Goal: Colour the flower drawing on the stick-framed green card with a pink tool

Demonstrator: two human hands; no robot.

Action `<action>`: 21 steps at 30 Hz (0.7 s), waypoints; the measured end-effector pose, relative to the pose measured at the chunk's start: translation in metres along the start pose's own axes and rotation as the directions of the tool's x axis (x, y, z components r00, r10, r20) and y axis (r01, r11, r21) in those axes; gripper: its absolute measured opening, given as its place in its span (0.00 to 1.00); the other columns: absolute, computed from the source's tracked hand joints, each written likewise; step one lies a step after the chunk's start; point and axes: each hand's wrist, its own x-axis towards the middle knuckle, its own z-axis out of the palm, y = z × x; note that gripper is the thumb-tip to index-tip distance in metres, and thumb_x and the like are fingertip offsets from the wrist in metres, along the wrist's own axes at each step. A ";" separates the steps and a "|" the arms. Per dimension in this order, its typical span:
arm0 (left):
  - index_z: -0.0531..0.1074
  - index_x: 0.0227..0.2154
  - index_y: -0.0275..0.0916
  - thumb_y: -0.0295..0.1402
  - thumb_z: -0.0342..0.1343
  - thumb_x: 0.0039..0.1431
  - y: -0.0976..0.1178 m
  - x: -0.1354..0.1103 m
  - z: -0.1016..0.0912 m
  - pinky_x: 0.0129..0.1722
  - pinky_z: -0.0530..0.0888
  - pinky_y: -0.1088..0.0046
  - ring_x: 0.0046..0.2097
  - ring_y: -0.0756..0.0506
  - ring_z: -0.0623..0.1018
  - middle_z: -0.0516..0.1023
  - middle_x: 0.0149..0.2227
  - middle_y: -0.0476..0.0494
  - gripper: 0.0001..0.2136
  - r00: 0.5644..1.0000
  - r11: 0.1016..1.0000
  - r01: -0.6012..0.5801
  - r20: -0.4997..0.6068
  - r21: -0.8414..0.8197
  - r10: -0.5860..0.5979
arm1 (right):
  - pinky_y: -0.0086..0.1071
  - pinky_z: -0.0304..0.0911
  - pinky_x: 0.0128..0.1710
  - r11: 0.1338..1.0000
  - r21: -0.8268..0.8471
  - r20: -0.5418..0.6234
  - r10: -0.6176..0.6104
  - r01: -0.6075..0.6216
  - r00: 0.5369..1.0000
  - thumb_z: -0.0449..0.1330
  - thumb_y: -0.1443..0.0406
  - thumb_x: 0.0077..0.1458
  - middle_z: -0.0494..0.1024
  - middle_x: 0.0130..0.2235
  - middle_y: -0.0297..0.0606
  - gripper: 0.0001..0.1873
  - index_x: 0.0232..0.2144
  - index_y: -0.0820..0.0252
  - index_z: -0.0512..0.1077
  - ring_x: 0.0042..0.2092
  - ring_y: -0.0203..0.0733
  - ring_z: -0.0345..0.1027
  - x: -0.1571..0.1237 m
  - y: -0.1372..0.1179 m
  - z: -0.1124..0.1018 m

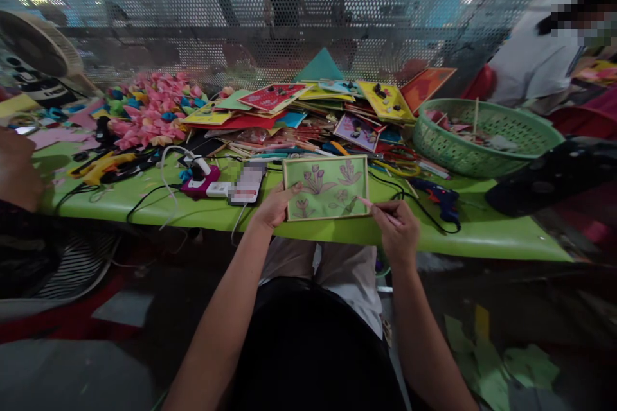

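A green card (321,205) with flowers drawn in dark purple lines, edged by a thin light frame, tilts up at the table's front edge. My left hand (272,207) grips its left side, thumb on the front. In my right hand (402,228) is a pink pen (365,201), its tip at the lower right flower. Just left of the card, a phone (248,183) leans by a purple power strip (202,185). A blue glue gun (441,199) lies to the right of my right hand.
Behind the card rises a pile of coloured cards (274,96) and sticks. A green basket (486,157) of scraps stands right; pink paper flowers (154,109), a yellow glue gun (106,166) and a fan (33,45) are left. Another person's arm (19,167) rests far left.
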 end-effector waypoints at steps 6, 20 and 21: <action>0.82 0.48 0.37 0.39 0.79 0.43 0.001 0.000 0.002 0.53 0.81 0.54 0.52 0.30 0.84 0.88 0.42 0.37 0.28 1.000 1.000 0.003 -0.004 0.006 -0.003 | 0.33 0.63 0.31 1.000 -0.007 0.002 0.008 -0.008 1.000 0.68 0.58 0.52 0.78 0.27 0.33 0.09 0.29 0.57 0.77 0.30 0.40 0.69 0.000 -0.001 0.000; 0.82 0.47 0.36 0.39 0.79 0.43 -0.001 0.002 -0.002 0.53 0.81 0.53 0.52 0.31 0.84 0.87 0.42 0.36 0.27 1.000 1.000 0.001 -0.010 -0.005 -0.001 | 0.32 0.61 0.30 1.000 -0.010 0.002 -0.006 0.006 1.000 0.68 0.58 0.52 0.77 0.26 0.32 0.09 0.28 0.57 0.77 0.29 0.38 0.67 0.000 -0.004 -0.001; 0.82 0.47 0.36 0.39 0.79 0.43 -0.002 0.002 -0.002 0.53 0.81 0.52 0.52 0.30 0.84 0.87 0.42 0.36 0.27 1.000 1.000 0.000 -0.010 -0.003 0.000 | 0.32 0.61 0.30 1.000 -0.005 0.007 -0.011 0.011 1.000 0.68 0.58 0.52 0.77 0.26 0.32 0.09 0.28 0.57 0.77 0.29 0.38 0.67 0.000 -0.003 -0.001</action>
